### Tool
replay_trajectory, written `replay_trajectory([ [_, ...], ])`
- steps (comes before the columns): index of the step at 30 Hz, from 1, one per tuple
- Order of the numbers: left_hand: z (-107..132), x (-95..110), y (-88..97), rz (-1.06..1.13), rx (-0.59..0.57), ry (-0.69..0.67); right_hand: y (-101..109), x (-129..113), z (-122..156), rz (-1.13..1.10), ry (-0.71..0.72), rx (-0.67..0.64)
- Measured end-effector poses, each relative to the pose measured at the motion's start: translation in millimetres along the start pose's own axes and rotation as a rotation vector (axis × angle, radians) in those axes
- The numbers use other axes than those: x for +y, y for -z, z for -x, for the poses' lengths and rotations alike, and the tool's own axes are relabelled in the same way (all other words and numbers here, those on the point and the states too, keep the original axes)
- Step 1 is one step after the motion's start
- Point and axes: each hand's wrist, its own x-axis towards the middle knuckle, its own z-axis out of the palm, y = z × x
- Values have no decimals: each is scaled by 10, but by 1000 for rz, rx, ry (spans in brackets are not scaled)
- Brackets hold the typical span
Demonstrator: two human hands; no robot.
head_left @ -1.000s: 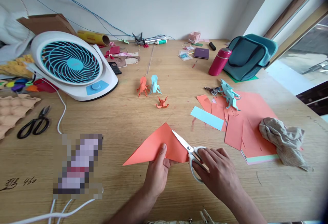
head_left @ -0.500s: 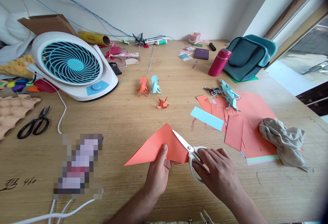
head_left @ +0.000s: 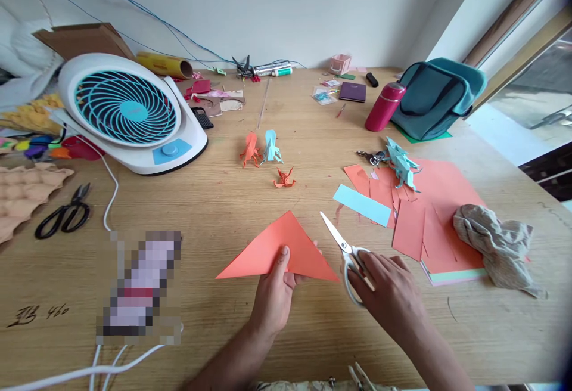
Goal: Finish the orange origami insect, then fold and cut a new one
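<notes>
My left hand (head_left: 276,295) pinches a triangle of orange-red paper (head_left: 272,248), thumb on top and the other fingers mostly hidden beneath. Its peak points away from me. To the right, my right hand (head_left: 388,286) holds white-handled scissors (head_left: 344,247) by the loops, blades closed and pointing up and left, apart from the paper. Beyond the paper stands a small orange folded-paper figure (head_left: 284,179). Behind that are an orange paper insect (head_left: 251,149) and a light blue one (head_left: 271,148).
A blue paper strip (head_left: 361,204) and orange sheets (head_left: 447,188) lie right, with a teal paper insect (head_left: 401,163) and a crumpled cloth (head_left: 494,245) on them. Left are a fan (head_left: 134,111), black scissors (head_left: 65,215) and a pixelated device (head_left: 142,284). A pink bottle (head_left: 385,106) stands by a teal bag (head_left: 435,99).
The scissors have drawn away to the right from the paper's right edge, with my right hand. The paper's full triangle now shows, still in my left hand.
</notes>
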Motion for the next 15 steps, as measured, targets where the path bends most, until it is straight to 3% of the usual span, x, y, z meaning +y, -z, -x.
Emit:
replay_trajectory([
  [9, -13, 27, -10, -23, -19, -14, 2, 429, 195, 279, -144, -88],
  [15, -36, -12, 28, -26, 39, -31, 35, 551, 302, 326, -178, -91],
])
